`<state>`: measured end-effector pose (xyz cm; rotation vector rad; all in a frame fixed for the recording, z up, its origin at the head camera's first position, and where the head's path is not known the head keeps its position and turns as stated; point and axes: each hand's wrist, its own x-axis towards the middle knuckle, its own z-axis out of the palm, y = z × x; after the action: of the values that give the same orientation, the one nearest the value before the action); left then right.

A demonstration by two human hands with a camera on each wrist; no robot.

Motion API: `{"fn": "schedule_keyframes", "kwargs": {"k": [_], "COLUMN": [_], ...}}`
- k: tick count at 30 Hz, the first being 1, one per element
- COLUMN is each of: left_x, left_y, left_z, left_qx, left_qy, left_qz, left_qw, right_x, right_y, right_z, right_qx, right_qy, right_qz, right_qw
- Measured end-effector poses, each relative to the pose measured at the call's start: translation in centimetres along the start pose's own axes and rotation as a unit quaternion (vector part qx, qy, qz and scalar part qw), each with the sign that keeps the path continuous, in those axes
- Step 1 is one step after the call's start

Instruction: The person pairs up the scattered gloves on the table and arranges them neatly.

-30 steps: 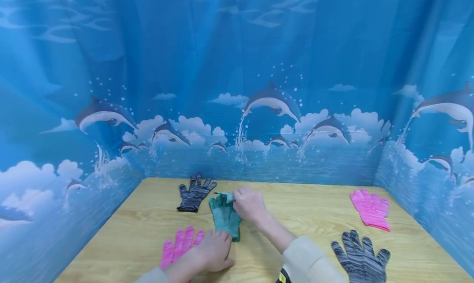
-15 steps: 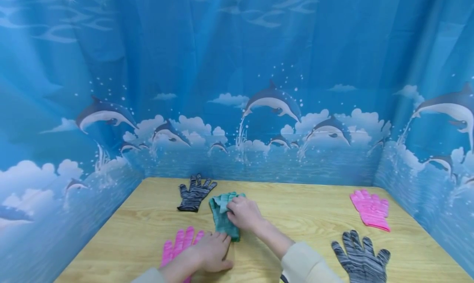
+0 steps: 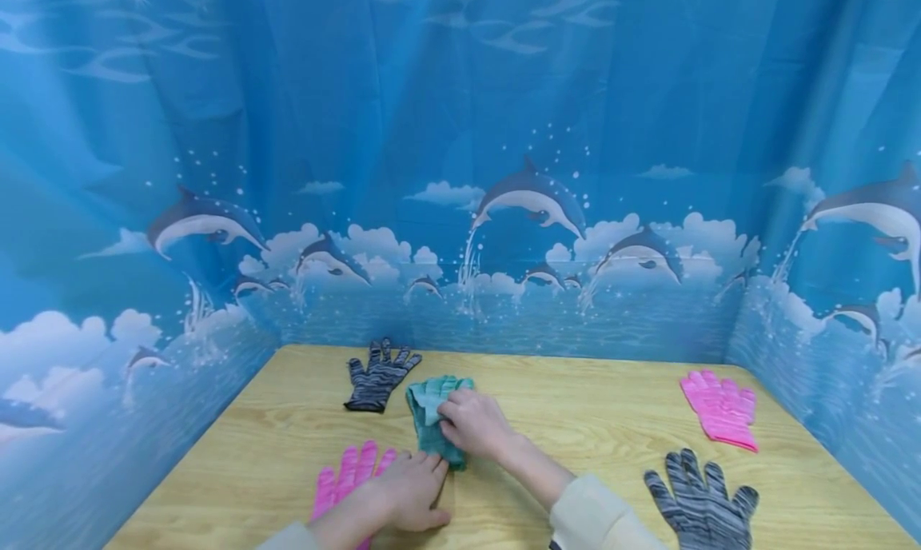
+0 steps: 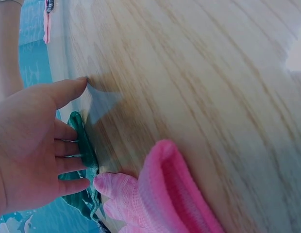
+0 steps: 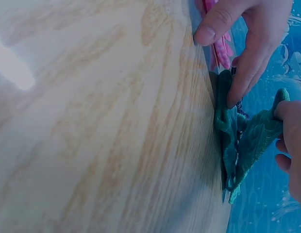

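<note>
A green knit glove (image 3: pixel 432 434) lies on the table in the middle of the head view. A lighter green layer (image 3: pixel 430 398) covers its far part; I cannot tell whether it is the same glove folded or a second one. With thumb and fingers, my right hand (image 3: pixel 476 424) pinches the near edge of that layer, held up off the lower one in the right wrist view (image 5: pixel 259 133). My left hand (image 3: pixel 413 490) rests its straight fingers on the near cuff. Under my left forearm lies a pink glove (image 3: pixel 349 475), partly hidden.
A grey-black striped glove (image 3: pixel 377 378) lies at the back left. On the right are a pink glove (image 3: pixel 721 408) and another grey striped glove (image 3: pixel 701 498). Blue dolphin-print curtains (image 3: pixel 460 134) border the wooden table (image 3: pixel 576 422).
My right hand has drawn the lighter green layer toward me, over the lower glove's fingers, and shifted slightly nearer. My left hand has stayed at the cuff.
</note>
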<state>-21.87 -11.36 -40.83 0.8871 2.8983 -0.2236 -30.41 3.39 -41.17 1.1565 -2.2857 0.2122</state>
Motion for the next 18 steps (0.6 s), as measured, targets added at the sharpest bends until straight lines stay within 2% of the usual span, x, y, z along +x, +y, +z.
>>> {"fn": "schedule_keyframes", "kwargs": {"k": [3,6,10,18], "left_x": [0.0,-0.1,-0.6,-1.5], "left_y": [-0.1,-0.2,-0.3,-0.8], "left_z": [-0.1,-0.2,-0.1,0.2], "left_qx": [-0.007,-0.025,-0.036,-0.003], "left_qy": [-0.008,-0.020,-0.016,0.003], "left_qz": [0.001,-0.001,-0.003,0.009], "left_qw": [0.9999,0.9995,0.9992,1.0000], "right_x": [0.0,0.0,-0.3,-0.8], "right_y": [-0.2,-0.4,-0.5,-0.6], "right_z": [-0.1,0.0,0.2,0.4], "right_qx": [0.002,0.000,-0.004,0.003], "right_qy": [-0.015,-0.044,-0.075,-0.084], "right_qz": [-0.002,0.013,0.023,0.029], "right_qw": [0.9999,0.9989,0.9969,0.9960]}}
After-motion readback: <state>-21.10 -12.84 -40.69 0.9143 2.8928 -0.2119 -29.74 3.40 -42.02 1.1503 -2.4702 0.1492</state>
